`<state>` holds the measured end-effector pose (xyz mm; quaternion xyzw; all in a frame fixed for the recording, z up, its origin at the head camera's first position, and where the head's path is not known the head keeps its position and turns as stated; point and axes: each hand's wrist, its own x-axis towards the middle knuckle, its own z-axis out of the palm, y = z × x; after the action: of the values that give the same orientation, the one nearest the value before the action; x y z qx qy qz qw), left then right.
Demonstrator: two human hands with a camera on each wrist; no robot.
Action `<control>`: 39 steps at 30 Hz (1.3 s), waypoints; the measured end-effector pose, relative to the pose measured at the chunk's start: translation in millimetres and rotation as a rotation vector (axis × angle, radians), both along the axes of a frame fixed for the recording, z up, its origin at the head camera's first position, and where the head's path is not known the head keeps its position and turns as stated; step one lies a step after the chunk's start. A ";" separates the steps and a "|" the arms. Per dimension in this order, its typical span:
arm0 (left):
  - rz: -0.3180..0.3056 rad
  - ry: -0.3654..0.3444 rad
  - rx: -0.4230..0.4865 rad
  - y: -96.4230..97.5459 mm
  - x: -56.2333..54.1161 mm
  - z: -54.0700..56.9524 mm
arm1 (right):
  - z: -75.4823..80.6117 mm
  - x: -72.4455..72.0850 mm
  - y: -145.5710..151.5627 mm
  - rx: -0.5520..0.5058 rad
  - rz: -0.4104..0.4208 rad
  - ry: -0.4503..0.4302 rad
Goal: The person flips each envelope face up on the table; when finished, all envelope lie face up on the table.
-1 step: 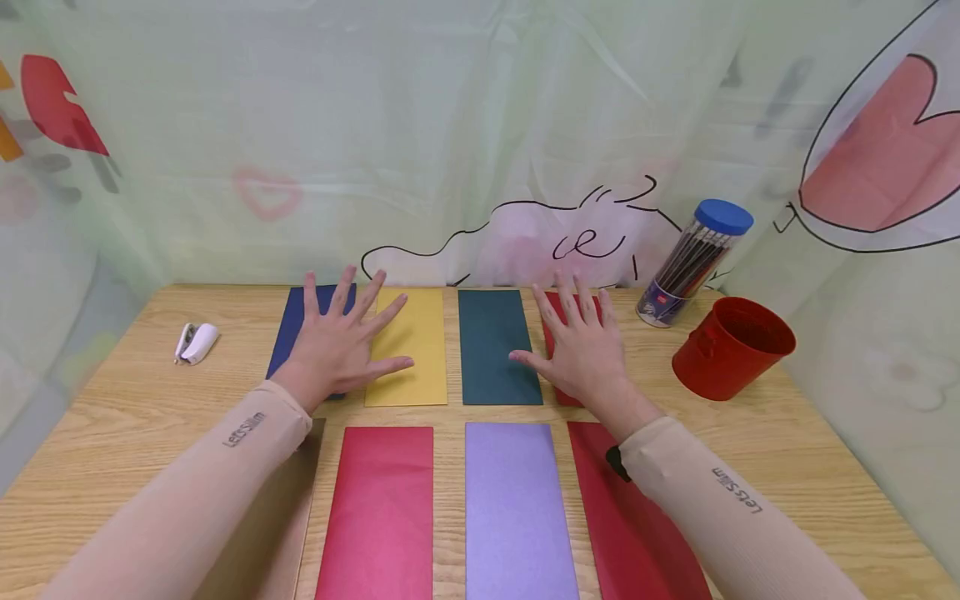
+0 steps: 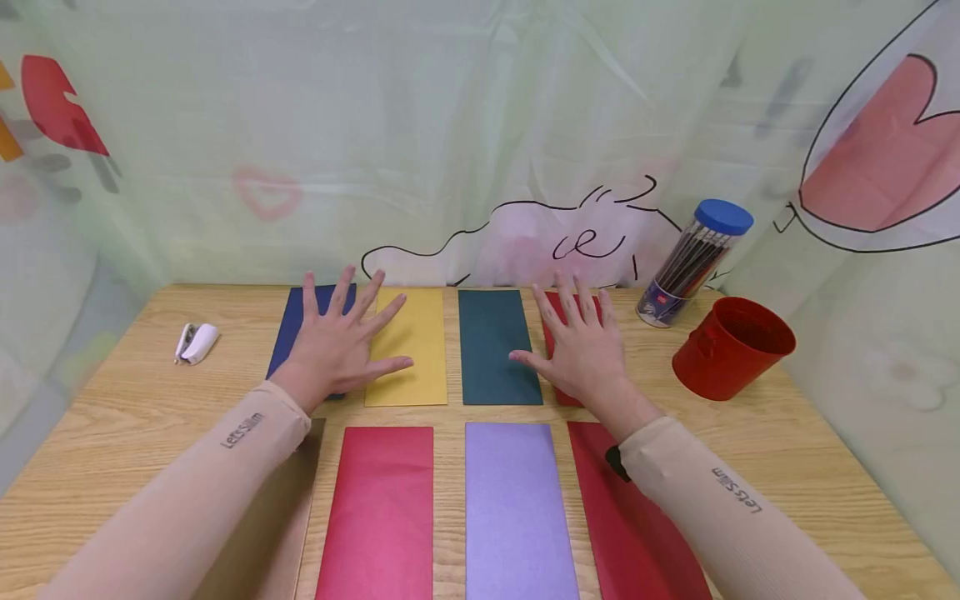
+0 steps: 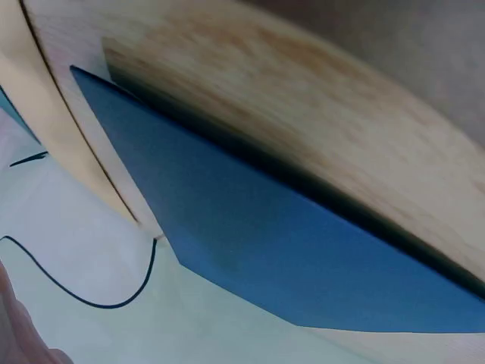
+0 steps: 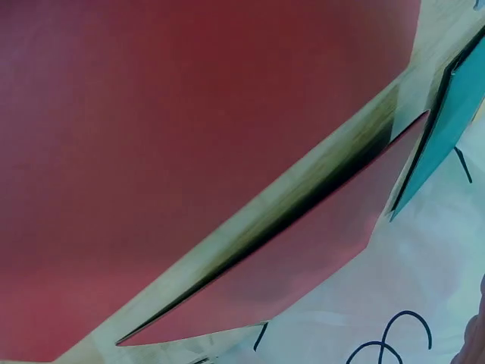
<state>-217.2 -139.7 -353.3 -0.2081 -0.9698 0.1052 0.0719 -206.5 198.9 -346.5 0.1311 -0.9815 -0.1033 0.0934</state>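
In the head view, my left hand [image 2: 333,342] is spread over the far row of coloured paper rectangles, fingers straight and apart. It overlaps the navy one [image 2: 283,337] and the yellow one [image 2: 423,342]. My right hand [image 2: 587,354], likewise spread, covers much of the far red rectangle [image 2: 567,398]. Its thumb reaches over the dark green one [image 2: 495,358]. Neither hand holds anything. The left wrist view shows the blue rectangle [image 3: 250,227] with a dark shadow along one edge. The far red rectangle [image 4: 288,265] and a nearer red one [image 4: 189,129] fill the right wrist view.
A nearer row has brown [image 2: 277,517], pinkish-red [image 2: 382,508], purple [image 2: 513,508] and red [image 2: 630,517] rectangles, partly under my sleeves. A small white stapler [image 2: 198,343] lies far left. At right stand a blue-lidded tub of pencils [image 2: 693,262] and a red bucket [image 2: 712,362]. A printed curtain [image 2: 375,125] hangs behind.
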 end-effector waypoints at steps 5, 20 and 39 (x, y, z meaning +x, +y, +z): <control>-0.041 0.003 0.060 -4.9 8.2 3.8 | 5.2 4.8 -8.0 0.000 -0.013 -0.035; -0.189 -0.080 0.530 -47.4 123.8 25.3 | 10.5 54.7 -113.0 -0.415 0.201 -0.336; -0.237 -0.054 0.529 -153.6 205.5 -86.9 | 4.4 72.4 -224.7 -0.525 0.454 -0.582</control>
<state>-11.8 -293.2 -440.2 -0.2968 -0.9340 -0.1662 0.1094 -134.0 -25.8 -342.1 0.3386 -0.9062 0.2133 -0.1363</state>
